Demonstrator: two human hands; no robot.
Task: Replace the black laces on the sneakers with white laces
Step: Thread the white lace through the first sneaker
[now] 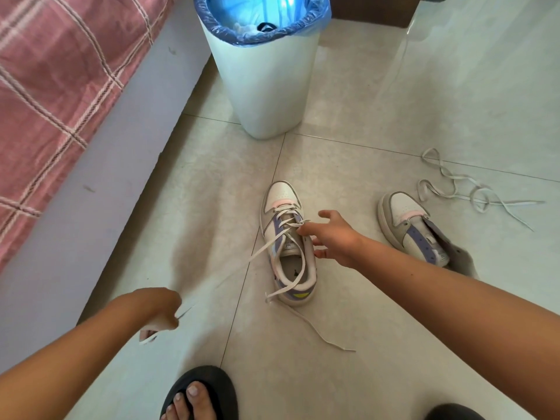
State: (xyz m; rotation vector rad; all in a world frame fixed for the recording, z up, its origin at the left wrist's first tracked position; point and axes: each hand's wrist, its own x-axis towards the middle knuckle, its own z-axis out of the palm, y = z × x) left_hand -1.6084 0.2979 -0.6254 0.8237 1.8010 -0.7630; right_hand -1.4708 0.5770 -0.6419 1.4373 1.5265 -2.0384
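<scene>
So we're partway through lacing the first sneaker point(286, 241), the one sitting mid-floor with its toe pointing away from us. The white lace point(283, 221) is already crossed through the eyelets nearest the toe, and both tails are hanging loose: one runs off to the near left toward our left hand point(160, 310), the other drops across the shoe opening and trails over the tile toward us.

Our right hand point(331, 237) is reaching over the tongue with fingers spread and only loosely bent, fingertips right at the crossing. It looks like it's touching the lace there rather than pinching it, though the view is too small at that spot to be sure. Our left hand is curled up near us and seems to be gripping the end of the left tail, with a bit of white poking out below the fist.

The second sneaker point(409, 225) is off to the right with no lace in it at all, tongue flopped open, and its spare white lace point(454, 189) is lying tangled on the floor just beyond it. There's a black loop in the trash bin point(260, 86) on the far side, probably one of the old laces.

Next move, as we figure it: pull the slack even, then feed the left tail up through the next free eyelet. That needs a proper pinch on the tip and the shoe held steady so it doesn't skid on the tile.
</scene>
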